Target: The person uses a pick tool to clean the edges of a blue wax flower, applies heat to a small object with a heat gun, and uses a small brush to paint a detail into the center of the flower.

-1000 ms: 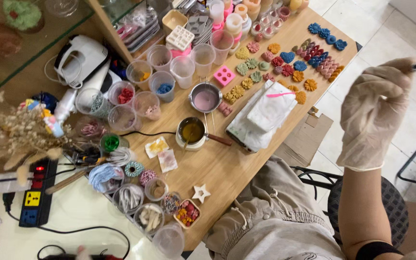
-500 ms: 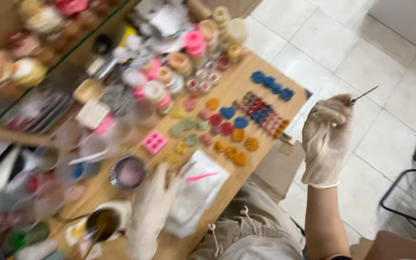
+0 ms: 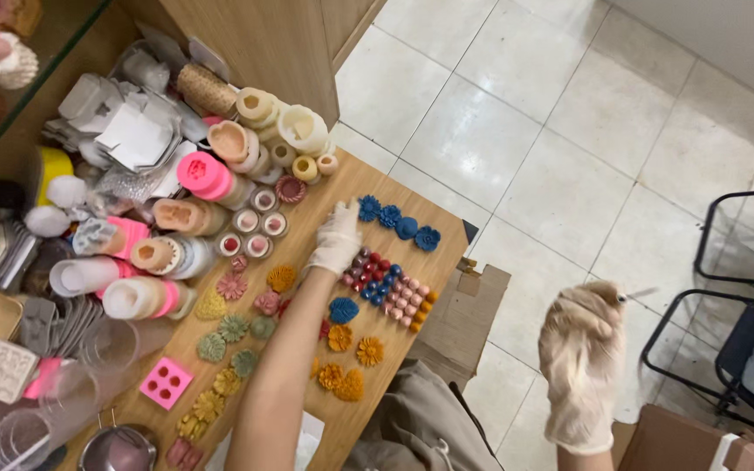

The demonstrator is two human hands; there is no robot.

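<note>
Head view: my gloved left hand (image 3: 336, 240) reaches across the tabletop (image 3: 447, 240), fingers curled loosely down onto the small round pieces (image 3: 387, 281) — touching, though I cannot tell if one is grasped. The row of blue flowers (image 3: 397, 222) lies just beyond. I'd judge a light pinch best, lifting without nudging neighbours. My right hand (image 3: 580, 362), off the tabletop over the floor (image 3: 517, 113), is clenched on a thin tool (image 3: 637, 295), its long axis pointing up and right.
</note>
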